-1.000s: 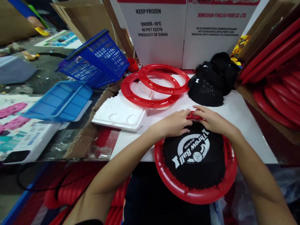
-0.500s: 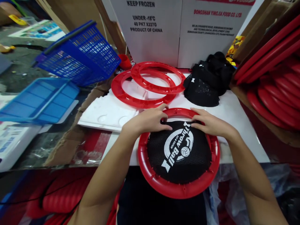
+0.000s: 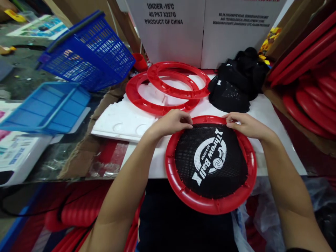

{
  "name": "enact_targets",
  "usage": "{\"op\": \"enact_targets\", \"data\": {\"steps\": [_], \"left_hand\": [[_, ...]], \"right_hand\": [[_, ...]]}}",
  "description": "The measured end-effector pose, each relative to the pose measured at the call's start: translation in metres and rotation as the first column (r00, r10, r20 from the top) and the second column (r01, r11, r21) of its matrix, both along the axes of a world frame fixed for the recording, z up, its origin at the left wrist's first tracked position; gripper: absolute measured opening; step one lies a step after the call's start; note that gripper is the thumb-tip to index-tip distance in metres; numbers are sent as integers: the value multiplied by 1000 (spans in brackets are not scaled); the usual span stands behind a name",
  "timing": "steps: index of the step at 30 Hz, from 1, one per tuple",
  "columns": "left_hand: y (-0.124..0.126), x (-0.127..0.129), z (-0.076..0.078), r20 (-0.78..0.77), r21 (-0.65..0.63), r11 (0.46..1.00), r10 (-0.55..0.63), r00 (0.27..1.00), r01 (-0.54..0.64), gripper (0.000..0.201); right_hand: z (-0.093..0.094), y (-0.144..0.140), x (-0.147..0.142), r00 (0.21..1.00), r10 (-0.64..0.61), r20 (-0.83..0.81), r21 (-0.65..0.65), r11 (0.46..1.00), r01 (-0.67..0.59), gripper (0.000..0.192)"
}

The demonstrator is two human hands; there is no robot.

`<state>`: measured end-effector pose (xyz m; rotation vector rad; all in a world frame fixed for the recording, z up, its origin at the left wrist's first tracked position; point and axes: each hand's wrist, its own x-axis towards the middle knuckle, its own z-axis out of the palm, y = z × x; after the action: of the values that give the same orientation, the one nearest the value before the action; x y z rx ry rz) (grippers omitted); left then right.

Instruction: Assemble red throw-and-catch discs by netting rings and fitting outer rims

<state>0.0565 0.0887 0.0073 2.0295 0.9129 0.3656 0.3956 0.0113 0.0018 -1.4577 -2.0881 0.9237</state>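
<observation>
A red plastic ring rests partly on the table's near edge and partly over my lap. Across its opening lies a black mesh net with white "Throw Ball" print, its far edge drawn up close to the ring's far side. My left hand pinches the net's far left edge at the rim, fingertips curled. At the far right, my right hand grips the net's edge against the ring in the same way. Two more red rings overlap on the table beyond. A pile of black nets lies to their right.
White foam sheet lies under the far rings. A blue basket and a light blue tray stand at left. A white carton closes off the back. Stacked red rings fill a box at right.
Both hands have pulled the net's far edge away from me, up to the ring's far rim, closing the gap that showed there. The net now looks flatter and more stretched.
</observation>
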Motion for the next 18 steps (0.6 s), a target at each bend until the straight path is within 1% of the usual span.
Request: {"op": "enact_targets", "data": {"steps": [3,7,11,13,15,17,18], "left_hand": [[2,-1,-1,27,1,1000,-7,1000,7,18],[5,-4,-4,46,22,999,-39,998,39,17],[8,-7,-10,71,42,999,-34,997,31,30],[7,-6,-10,70,67,997,-36,997,31,33],[3,-3,-8,29,124,991,-49,998,45,30],[-3,0,-3,-52,229,971,-63,997,73,28],[-7,2,-1,-100,298,951,-60,993,87,28]], "right_hand": [[-1,2,1,1000,-16,1,-12,1000,16,24],[0,5,1,1000,4,25,5,1000,-4,22],[0,6,-2,998,33,46,30,999,-34,19],[0,6,-2,997,33,63,48,998,-36,18],[-2,7,-2,998,27,61,43,999,-29,18],[-4,7,-2,999,25,40,9,1000,-26,19],[-4,7,-2,999,26,33,-2,1000,-26,19]]}}
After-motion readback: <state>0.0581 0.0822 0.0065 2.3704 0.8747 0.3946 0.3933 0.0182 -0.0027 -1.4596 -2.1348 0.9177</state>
